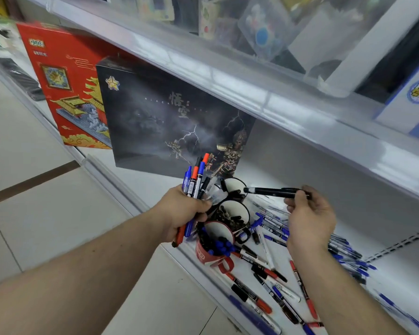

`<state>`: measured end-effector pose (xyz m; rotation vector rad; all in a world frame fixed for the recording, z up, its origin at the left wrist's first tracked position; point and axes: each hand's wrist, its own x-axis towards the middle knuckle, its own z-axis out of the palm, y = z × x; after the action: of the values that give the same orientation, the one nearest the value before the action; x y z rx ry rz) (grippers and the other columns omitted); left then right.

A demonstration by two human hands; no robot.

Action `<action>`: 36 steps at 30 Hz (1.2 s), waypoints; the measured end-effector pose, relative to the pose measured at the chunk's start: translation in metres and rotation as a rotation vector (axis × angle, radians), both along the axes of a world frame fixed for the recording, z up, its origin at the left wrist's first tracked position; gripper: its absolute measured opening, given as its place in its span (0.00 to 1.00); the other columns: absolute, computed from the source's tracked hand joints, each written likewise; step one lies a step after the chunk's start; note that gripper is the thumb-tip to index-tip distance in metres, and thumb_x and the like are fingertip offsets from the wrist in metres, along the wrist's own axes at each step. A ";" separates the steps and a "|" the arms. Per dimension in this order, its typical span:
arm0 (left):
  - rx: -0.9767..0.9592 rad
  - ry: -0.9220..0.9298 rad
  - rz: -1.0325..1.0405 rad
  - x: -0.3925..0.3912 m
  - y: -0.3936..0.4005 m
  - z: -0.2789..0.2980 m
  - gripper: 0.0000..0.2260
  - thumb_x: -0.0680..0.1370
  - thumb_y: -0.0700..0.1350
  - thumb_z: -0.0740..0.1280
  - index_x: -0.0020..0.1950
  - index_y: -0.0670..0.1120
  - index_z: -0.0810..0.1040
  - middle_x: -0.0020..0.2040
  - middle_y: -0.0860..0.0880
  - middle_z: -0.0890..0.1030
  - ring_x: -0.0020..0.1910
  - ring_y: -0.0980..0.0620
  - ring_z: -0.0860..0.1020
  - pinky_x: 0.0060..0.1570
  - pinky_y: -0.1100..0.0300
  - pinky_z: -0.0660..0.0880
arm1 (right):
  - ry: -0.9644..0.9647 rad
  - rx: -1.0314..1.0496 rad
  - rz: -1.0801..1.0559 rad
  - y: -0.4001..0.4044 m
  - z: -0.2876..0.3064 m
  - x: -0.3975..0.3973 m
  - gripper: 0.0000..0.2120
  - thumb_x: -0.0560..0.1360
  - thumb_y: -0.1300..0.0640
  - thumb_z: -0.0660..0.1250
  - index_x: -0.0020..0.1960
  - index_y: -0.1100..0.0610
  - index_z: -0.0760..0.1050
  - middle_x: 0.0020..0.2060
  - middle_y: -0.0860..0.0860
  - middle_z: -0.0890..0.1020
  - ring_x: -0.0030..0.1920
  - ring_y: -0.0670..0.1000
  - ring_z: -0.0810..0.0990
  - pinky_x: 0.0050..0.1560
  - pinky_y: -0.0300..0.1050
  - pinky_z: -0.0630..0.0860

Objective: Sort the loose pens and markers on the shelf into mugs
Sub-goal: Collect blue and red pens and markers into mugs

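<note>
Our left hand (184, 211) gripped a bundle of pens (196, 182), fingers curled round it, beside the mugs. Our right hand (310, 217) pinched a black pen (271, 191) level above the far black mug (235, 187). A second black mug (235, 211) and a red mug (213, 247) stood touching in a row, each holding pens. Loose markers (271, 281) lay scattered on the shelf (397, 274) to the right. Two boxes (169, 119) stood behind.

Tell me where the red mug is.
The red mug stands at the shelf's front edge, centre of the head view, between both hands, nearest of three mugs, with loose markers lying to its right.
</note>
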<state>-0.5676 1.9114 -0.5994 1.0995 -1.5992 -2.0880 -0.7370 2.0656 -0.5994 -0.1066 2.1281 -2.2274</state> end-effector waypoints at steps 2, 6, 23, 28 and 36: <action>0.035 0.013 0.022 -0.003 -0.001 -0.001 0.06 0.75 0.32 0.68 0.49 0.39 0.74 0.33 0.42 0.75 0.24 0.50 0.74 0.27 0.61 0.72 | 0.042 0.067 -0.006 -0.005 -0.011 -0.015 0.08 0.81 0.61 0.64 0.58 0.54 0.77 0.43 0.51 0.84 0.44 0.49 0.84 0.54 0.48 0.81; 0.092 0.041 0.110 -0.008 -0.006 -0.005 0.06 0.75 0.32 0.69 0.49 0.39 0.76 0.32 0.43 0.76 0.25 0.51 0.74 0.27 0.60 0.74 | 0.102 0.179 0.043 -0.021 -0.034 -0.035 0.10 0.81 0.59 0.63 0.60 0.52 0.77 0.49 0.54 0.85 0.50 0.49 0.84 0.58 0.52 0.79; 0.250 0.207 -0.250 -0.011 0.001 -0.005 0.09 0.76 0.31 0.67 0.54 0.41 0.77 0.37 0.48 0.81 0.30 0.54 0.77 0.28 0.64 0.75 | 0.149 0.947 0.527 -0.097 -0.115 -0.080 0.13 0.80 0.56 0.62 0.59 0.50 0.82 0.62 0.51 0.81 0.62 0.56 0.77 0.64 0.49 0.73; 0.249 0.193 -0.297 -0.018 0.010 0.000 0.11 0.76 0.30 0.66 0.55 0.42 0.78 0.43 0.49 0.83 0.34 0.54 0.79 0.30 0.64 0.76 | 0.119 0.908 0.494 -0.092 -0.095 -0.087 0.14 0.80 0.54 0.63 0.63 0.53 0.80 0.65 0.50 0.80 0.65 0.53 0.76 0.61 0.38 0.69; 0.295 0.210 -0.483 -0.023 0.036 0.017 0.12 0.72 0.27 0.65 0.51 0.41 0.78 0.44 0.46 0.84 0.35 0.52 0.81 0.33 0.62 0.78 | -0.189 0.124 0.467 -0.019 0.003 -0.001 0.14 0.81 0.51 0.63 0.45 0.58 0.81 0.39 0.55 0.83 0.34 0.53 0.78 0.40 0.49 0.75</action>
<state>-0.5905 1.9478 -0.5825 0.5730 -1.6058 -2.7148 -0.7380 2.0468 -0.5966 -0.3338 1.8958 -1.7646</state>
